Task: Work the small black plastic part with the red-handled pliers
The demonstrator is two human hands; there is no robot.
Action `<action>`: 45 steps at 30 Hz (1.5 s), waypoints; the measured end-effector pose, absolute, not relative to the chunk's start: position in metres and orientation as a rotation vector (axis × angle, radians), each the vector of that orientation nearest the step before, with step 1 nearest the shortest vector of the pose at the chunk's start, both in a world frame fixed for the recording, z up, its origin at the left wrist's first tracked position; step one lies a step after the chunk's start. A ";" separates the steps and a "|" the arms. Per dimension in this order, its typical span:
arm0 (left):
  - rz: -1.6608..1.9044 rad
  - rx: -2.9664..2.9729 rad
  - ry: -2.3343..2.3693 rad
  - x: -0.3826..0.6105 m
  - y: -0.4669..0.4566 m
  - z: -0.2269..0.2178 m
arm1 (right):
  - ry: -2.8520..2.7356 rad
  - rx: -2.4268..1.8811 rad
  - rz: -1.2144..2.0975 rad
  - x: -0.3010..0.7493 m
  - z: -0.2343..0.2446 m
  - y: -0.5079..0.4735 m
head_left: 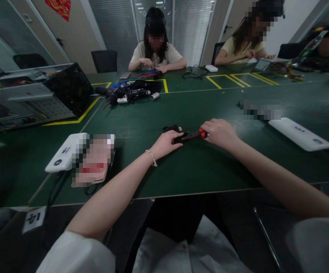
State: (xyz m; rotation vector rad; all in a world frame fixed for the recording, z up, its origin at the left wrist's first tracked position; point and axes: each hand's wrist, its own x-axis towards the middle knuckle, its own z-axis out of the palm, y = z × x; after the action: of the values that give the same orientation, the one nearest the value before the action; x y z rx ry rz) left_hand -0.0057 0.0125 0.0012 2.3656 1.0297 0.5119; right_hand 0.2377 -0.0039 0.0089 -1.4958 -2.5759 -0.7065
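White shirt (164, 252); right fingers (213, 126) grip pliers (201, 132); computer case (30, 100) holds components (15, 82).

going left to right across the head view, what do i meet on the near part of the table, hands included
white device, pink item, left hand, black piece, pliers, right hand, second white device

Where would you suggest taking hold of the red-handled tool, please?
Probably best by the red handle, from the right, where the right hand grips it: the slim metal end points left, toward the black piece in the left hand.
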 end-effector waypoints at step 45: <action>0.501 2.394 1.034 -0.006 0.014 0.000 | -2.592 -1.507 -0.715 0.235 0.008 -0.005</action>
State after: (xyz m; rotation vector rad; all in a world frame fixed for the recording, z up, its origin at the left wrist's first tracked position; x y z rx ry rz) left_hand -0.0059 0.0136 0.0002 2.3937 1.0339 0.5012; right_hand 0.2351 -0.0045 0.0082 -1.5071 -2.5916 -0.7151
